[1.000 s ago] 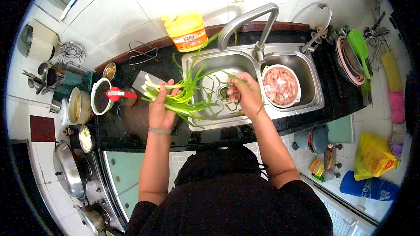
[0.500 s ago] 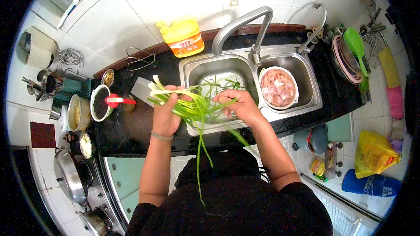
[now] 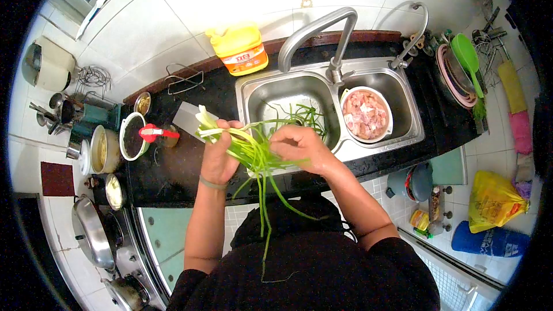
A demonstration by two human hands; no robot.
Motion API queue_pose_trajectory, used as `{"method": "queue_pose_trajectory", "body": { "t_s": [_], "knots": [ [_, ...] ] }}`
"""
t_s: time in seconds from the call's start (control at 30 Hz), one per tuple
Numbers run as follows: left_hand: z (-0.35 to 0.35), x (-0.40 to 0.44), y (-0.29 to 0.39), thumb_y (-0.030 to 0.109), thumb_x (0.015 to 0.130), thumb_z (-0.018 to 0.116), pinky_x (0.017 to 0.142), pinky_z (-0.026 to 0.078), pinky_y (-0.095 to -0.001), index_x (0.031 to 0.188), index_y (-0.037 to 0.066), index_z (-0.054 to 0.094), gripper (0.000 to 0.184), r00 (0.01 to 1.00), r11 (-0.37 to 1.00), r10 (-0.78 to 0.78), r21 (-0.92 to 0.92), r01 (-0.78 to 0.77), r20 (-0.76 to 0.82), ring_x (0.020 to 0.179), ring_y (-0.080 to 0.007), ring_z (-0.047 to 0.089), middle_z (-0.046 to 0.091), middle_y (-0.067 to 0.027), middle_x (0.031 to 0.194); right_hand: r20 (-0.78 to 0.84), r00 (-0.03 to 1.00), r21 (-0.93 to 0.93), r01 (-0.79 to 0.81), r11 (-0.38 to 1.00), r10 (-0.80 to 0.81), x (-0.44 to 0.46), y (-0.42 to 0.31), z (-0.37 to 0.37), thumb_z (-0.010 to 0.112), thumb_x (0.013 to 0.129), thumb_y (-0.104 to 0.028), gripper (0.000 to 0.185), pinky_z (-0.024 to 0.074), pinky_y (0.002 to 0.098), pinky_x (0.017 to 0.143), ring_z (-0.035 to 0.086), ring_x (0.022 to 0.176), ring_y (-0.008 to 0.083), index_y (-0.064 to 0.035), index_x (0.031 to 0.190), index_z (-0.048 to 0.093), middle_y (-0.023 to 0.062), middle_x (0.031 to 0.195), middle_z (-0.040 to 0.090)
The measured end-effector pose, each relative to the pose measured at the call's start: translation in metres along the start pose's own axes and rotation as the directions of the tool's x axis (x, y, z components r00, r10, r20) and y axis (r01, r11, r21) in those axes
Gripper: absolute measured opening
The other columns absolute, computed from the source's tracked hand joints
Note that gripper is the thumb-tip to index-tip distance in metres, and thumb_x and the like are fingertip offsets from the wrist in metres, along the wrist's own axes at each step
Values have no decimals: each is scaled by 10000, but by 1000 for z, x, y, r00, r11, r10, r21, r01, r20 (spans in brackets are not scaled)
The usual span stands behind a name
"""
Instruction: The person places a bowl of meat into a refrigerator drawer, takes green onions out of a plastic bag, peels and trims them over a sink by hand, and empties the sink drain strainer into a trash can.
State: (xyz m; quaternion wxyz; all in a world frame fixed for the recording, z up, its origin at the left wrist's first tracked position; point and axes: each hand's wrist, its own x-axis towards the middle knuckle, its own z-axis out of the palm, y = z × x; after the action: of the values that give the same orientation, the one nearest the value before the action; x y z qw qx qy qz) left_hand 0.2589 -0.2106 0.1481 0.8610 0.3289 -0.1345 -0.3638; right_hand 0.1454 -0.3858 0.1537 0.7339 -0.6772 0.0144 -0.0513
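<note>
My left hand [image 3: 219, 158] is closed round the white ends of a bunch of scallions [image 3: 250, 148], held over the counter's front edge beside the sink. Long green leaves trail down from the bunch in front of my dark shirt. With curled fingers, my right hand [image 3: 302, 147] pinches at the green part of the same bunch; its fingertips are partly blurred. Behind the hands, loose scallion leaves [image 3: 311, 120] lie in the left basin of the steel sink [image 3: 288, 87]. A flat grey blade [image 3: 194, 116] rests on the counter just beyond my left hand.
A white bowl of cut raw meat [image 3: 367, 116] sits in the right basin. The tap [image 3: 314, 33] arches over the sink. A yellow jug [image 3: 241, 50] stands behind. Left are a red-handled item [image 3: 158, 133] and several pots; at right, stacked basins [image 3: 452, 78].
My right hand has moved left and slightly down, closer to the bunch, its fingers now among the leaves. More leaves hang below the bunch. My left hand keeps its grip nearly in place.
</note>
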Motion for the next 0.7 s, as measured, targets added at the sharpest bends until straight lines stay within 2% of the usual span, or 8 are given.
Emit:
{"method": "queue_pose_trajectory", "body": {
  "t_s": [0.17, 0.33, 0.4, 0.43, 0.47, 0.53, 0.6, 0.7],
  "knots": [
    [-3, -4, 6, 138, 858, 572, 831, 469, -366, 1015, 138, 520, 166, 997, 999, -22, -49, 18, -70, 943, -205, 563, 587, -38, 1014, -225, 968, -6, -116, 993, 112, -4, -10, -7, 591, 823, -143, 118, 412, 217, 523, 507, 573, 61, -29, 799, 607, -3, 684, 565],
    [-12, -5, 8, 141, 864, 560, 822, 473, -369, 1018, 130, 517, 160, 997, 993, -30, -112, 22, -69, 950, -205, 562, 587, -35, 1021, -253, 962, 14, -100, 995, 101, -8, -16, -14, 554, 859, -155, 120, 397, 187, 472, 492, 537, 40, -46, 875, 602, -21, 670, 544],
    [-19, -5, 7, 173, 884, 531, 792, 476, -354, 1041, 126, 516, 165, 984, 972, -88, -230, 51, -153, 901, -195, 564, 587, -35, 988, -246, 965, 130, -64, 989, 95, -10, -15, -17, 518, 876, -136, 128, 402, 187, 474, 496, 538, 45, -49, 937, 590, -16, 687, 540],
    [-17, -3, 4, 201, 900, 500, 763, 474, -345, 1067, 120, 518, 187, 998, 974, -41, -223, 28, -53, 863, -189, 564, 583, -27, 946, -245, 965, 132, -64, 989, 95, -11, -16, -17, 518, 876, -136, 128, 402, 187, 474, 496, 538, 45, -49, 937, 590, -16, 687, 540],
    [-16, -2, 5, 201, 900, 500, 763, 474, -345, 1067, 120, 518, 187, 998, 975, -40, -221, 27, -55, 863, -189, 564, 583, -27, 946, -253, 962, 137, -66, 988, 100, -12, -17, -16, 505, 882, -133, 136, 406, 187, 477, 497, 542, 45, -51, 956, 585, -13, 693, 540],
    [-17, -2, 7, 211, 902, 496, 749, 468, -352, 1074, 118, 528, 198, 993, 895, -117, -433, 105, -1, 831, -187, 561, 576, -16, 910, -260, 960, 142, -68, 988, 104, -13, -16, -16, 492, 888, -130, 145, 409, 186, 481, 498, 546, 46, -53, 975, 580, -11, 699, 540],
    [-24, -1, 8, 201, 893, 514, 773, 463, -358, 1058, 113, 539, 189, 982, 853, -167, -488, 187, 85, 854, -191, 565, 585, -18, 938, -265, 961, 130, -48, 990, 81, -14, -14, -17, 508, 880, -130, 137, 419, 188, 490, 502, 557, 51, -51, 959, 586, -13, 700, 541],
    [-21, -1, 5, 160, 874, 546, 822, 455, -347, 1056, 125, 546, 186, 989, 920, -98, -388, 48, -110, 931, -193, 559, 591, -38, 1032, -199, 980, 45, -20, 999, 29, -14, -24, -11, 540, 869, -98, 121, 436, 202, 554, 516, 634, 65, -17, 939, 596, 10, 747, 548]
  ]
}}
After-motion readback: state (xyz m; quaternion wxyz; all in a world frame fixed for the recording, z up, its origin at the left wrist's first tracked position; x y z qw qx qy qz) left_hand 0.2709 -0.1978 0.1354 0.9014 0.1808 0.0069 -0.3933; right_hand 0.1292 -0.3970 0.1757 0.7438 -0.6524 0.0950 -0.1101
